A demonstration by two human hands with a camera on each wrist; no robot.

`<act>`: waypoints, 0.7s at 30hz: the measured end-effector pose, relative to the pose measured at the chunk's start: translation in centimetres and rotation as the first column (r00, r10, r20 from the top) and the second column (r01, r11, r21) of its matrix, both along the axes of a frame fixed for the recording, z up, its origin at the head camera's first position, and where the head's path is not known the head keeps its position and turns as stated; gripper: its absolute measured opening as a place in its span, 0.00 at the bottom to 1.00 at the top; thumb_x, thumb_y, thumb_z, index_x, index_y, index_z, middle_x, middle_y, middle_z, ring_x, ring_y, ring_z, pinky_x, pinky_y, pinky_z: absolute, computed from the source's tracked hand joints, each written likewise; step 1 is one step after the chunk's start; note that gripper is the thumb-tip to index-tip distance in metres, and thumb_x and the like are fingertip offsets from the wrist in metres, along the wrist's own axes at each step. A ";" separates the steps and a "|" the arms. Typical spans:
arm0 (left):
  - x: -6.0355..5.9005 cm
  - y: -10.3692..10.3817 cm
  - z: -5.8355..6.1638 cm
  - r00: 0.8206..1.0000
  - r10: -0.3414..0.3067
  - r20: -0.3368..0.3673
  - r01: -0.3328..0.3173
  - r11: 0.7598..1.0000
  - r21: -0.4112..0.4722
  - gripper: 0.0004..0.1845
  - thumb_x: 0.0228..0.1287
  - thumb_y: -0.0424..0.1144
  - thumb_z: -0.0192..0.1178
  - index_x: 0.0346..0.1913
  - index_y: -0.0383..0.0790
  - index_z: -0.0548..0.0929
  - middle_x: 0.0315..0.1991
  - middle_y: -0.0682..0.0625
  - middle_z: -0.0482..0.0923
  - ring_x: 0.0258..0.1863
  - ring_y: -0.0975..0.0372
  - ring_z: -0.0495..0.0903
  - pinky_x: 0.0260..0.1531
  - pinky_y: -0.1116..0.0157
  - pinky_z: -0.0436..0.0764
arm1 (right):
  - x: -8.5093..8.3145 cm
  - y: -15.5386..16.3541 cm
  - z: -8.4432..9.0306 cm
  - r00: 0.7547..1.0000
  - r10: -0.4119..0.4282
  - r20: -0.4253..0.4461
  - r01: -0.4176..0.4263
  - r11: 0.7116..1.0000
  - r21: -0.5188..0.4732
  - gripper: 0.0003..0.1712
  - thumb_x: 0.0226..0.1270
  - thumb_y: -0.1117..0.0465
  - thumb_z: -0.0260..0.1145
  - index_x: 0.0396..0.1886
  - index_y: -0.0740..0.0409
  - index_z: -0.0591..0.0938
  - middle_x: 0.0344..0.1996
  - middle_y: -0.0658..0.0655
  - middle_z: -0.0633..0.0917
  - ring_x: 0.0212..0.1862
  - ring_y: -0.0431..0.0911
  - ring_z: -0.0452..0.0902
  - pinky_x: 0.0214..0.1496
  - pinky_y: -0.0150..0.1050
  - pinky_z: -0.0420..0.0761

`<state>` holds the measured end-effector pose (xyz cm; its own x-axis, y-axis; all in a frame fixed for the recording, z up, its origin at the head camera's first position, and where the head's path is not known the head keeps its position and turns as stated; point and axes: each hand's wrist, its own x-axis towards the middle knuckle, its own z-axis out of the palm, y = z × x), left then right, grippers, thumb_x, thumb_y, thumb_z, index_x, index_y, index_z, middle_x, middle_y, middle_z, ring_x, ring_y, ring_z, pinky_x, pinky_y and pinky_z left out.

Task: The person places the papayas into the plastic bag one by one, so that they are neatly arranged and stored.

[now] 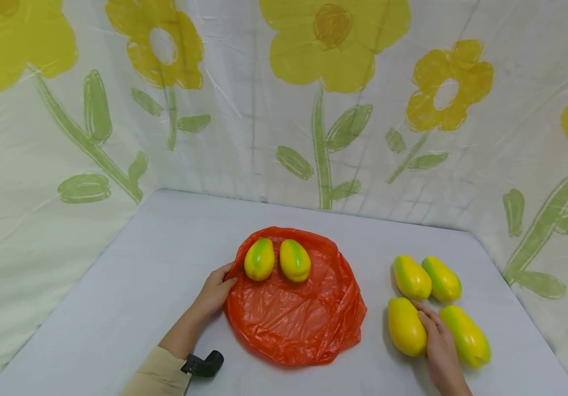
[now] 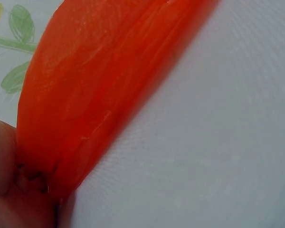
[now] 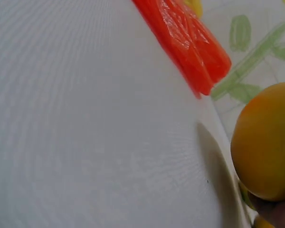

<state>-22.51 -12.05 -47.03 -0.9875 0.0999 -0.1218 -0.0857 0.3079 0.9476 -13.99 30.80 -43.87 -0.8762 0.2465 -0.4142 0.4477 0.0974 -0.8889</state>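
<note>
Left hand (image 1: pixel 214 292) pinches the crinkled orange plastic bag's (image 1: pixel 293 308) edge, steadying it; right hand (image 1: pixel 439 344) rests loosely on a yellow-green mango (image 1: pixel 405 326), apparently choosing it.

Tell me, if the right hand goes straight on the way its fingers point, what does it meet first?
The right hand points away from the person, between the two near mangoes. Going on, it would probably first meet the far-left mango of the group, though depth is uncertain.
</note>
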 end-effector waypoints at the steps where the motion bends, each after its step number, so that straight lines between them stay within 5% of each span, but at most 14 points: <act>1: 0.0 0.0 0.0 1.000 -0.001 -0.001 0.001 1.000 0.000 0.24 0.68 0.31 0.41 0.67 0.34 0.63 0.66 0.38 0.65 0.61 0.49 0.70 0.57 0.56 0.75 | 0.0 0.0 0.1 1.000 0.010 -0.002 -0.010 1.000 0.010 0.35 0.73 0.40 0.34 0.74 0.50 0.51 0.74 0.53 0.49 0.70 0.46 0.46 0.75 0.49 0.49; 5: 0.0 0.0 -0.1 1.000 0.003 -0.007 -0.003 1.000 0.003 0.24 0.68 0.30 0.41 0.67 0.34 0.63 0.66 0.38 0.65 0.61 0.50 0.71 0.57 0.56 0.75 | -0.4 -0.2 0.9 0.999 0.038 -0.023 -0.037 0.999 0.031 0.36 0.71 0.38 0.35 0.74 0.48 0.52 0.73 0.51 0.49 0.67 0.42 0.50 0.72 0.43 0.56; 10: 0.0 0.0 -0.1 1.000 0.009 -0.003 -0.009 1.000 0.002 0.24 0.68 0.30 0.42 0.67 0.33 0.63 0.66 0.38 0.65 0.62 0.49 0.70 0.57 0.55 0.74 | -1.7 -0.9 1.9 0.995 0.056 -0.081 -0.050 0.997 0.066 0.36 0.70 0.36 0.38 0.72 0.46 0.56 0.72 0.50 0.52 0.62 0.40 0.54 0.57 0.27 0.63; 21: 0.1 0.0 -0.1 1.000 0.012 -0.012 -0.012 1.000 -0.005 0.24 0.68 0.30 0.42 0.67 0.33 0.64 0.65 0.38 0.66 0.62 0.48 0.69 0.59 0.53 0.72 | -5.3 -4.0 3.1 0.977 0.090 -0.195 -0.080 0.995 0.060 0.30 0.74 0.44 0.37 0.71 0.49 0.59 0.71 0.50 0.55 0.58 0.38 0.57 0.51 0.23 0.67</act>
<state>-22.40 -12.00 -47.11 -0.9900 0.0878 -0.1101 -0.0776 0.3120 0.9469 -19.26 26.79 -40.72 -0.9581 0.1839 -0.2195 0.2518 0.1760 -0.9516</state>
